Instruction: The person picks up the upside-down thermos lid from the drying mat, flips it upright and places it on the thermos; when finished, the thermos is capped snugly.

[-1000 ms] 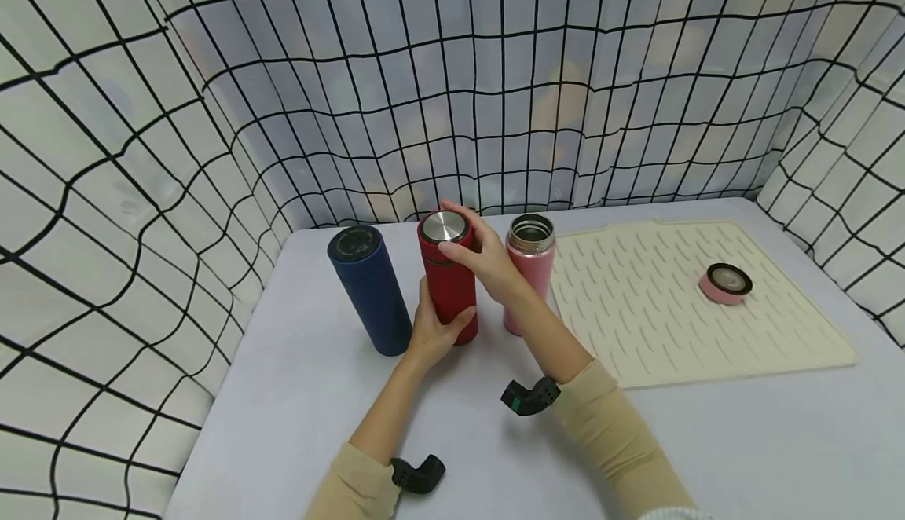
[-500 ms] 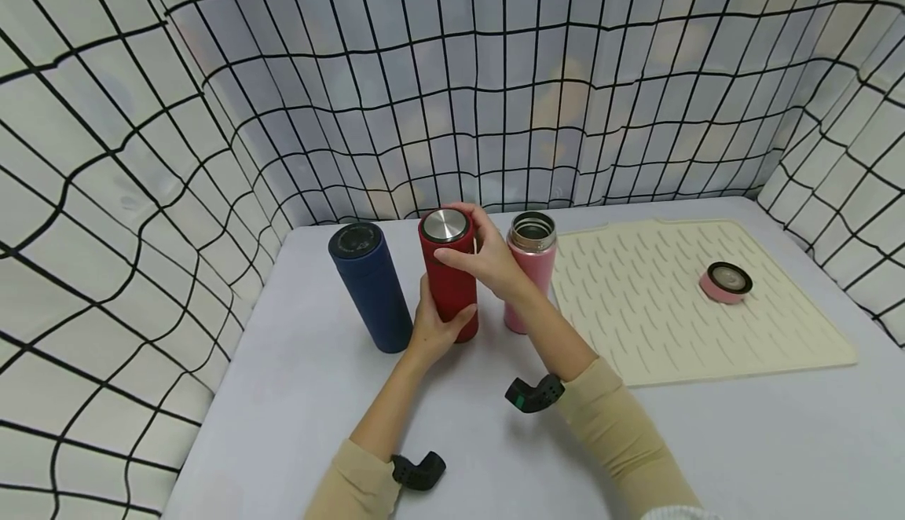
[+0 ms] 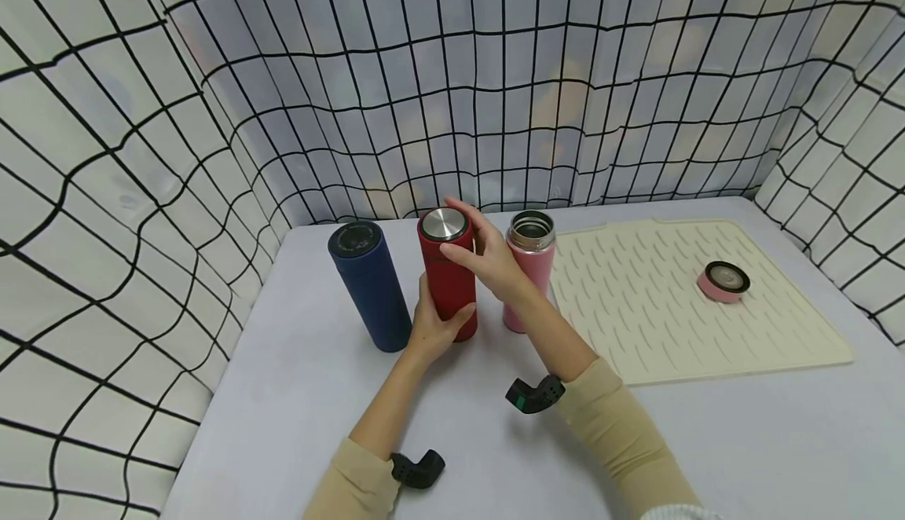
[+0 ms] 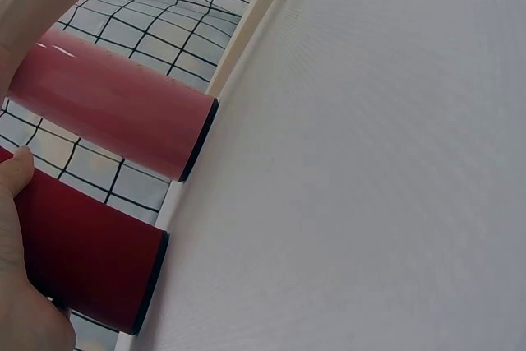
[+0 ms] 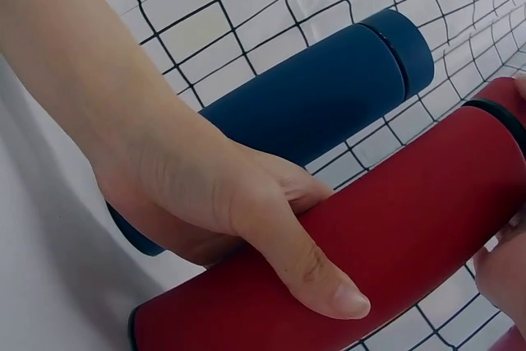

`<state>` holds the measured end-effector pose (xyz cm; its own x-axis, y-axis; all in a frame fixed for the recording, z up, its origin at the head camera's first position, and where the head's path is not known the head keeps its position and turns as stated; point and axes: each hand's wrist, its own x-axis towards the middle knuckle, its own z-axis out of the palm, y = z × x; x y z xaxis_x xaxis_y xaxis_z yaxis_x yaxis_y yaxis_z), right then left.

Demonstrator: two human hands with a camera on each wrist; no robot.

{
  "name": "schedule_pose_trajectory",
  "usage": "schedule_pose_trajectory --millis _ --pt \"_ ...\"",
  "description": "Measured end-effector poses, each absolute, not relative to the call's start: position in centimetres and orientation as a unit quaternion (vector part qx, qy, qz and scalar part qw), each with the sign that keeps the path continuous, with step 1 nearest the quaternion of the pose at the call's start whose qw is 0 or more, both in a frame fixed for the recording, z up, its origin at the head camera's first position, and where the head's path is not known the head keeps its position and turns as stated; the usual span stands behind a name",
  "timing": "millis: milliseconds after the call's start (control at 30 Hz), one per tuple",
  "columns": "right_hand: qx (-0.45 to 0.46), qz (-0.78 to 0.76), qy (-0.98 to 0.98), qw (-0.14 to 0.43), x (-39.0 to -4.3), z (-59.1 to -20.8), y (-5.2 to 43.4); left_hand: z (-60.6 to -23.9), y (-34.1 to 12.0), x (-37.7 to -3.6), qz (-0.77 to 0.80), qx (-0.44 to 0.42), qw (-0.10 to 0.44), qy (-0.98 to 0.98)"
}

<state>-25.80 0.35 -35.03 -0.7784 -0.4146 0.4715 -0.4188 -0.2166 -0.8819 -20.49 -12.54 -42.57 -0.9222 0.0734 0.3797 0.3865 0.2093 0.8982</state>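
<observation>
A red thermos [image 3: 451,288] with a steel-topped lid [image 3: 444,224] stands upright at the middle of the table. My left hand [image 3: 433,333] grips its lower body, thumb across the front. The right wrist view shows this left hand [image 5: 246,203] wrapped round the red body [image 5: 403,228]. My right hand [image 3: 495,263] holds the top at the lid, thumb in front and the other fingers partly hidden behind. To the left stands a blue thermos [image 3: 371,292] with its lid on. Right of the red one is a pink thermos [image 3: 537,269], its steel mouth uncovered, partly behind my right forearm.
A cream ridged mat [image 3: 636,324] covers the right side of the table [image 3: 283,426]. On it lies a pink lid [image 3: 721,294], its round inner side facing up. A black net [image 3: 502,111] hangs along the back and both sides.
My right hand has shifted slightly round the lid: its fingers curled in behind half a second ago, and one now points up past the rim. The left hand and the thermoses stay in place.
</observation>
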Motion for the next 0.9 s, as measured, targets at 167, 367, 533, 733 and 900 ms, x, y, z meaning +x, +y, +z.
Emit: schedule_pose_trajectory --millis 167,367,533,733,900 --pt "0.325 0.702 -0.634 0.01 -25.86 -35.03 0.23 -42.5 -12.61 -20.46 -0.609 -0.151 0.128 -0.768" --pt "0.316 0.707 -0.632 0.009 -25.77 -35.18 0.2 -42.35 -12.49 -20.43 -0.613 -0.151 0.123 -0.766" --pt "0.308 0.709 -0.634 0.005 -25.84 -35.28 0.27 -42.27 -12.22 -20.42 -0.62 -0.148 0.112 -0.762" --pt "0.31 0.713 -0.629 0.009 -25.97 -35.09 0.26 -42.29 -12.35 -20.45 -0.614 -0.144 0.119 -0.767" --pt "0.308 0.718 -0.624 -0.01 -26.11 -34.97 0.05 -42.34 -12.56 -20.44 -0.609 -0.141 0.117 -0.772"
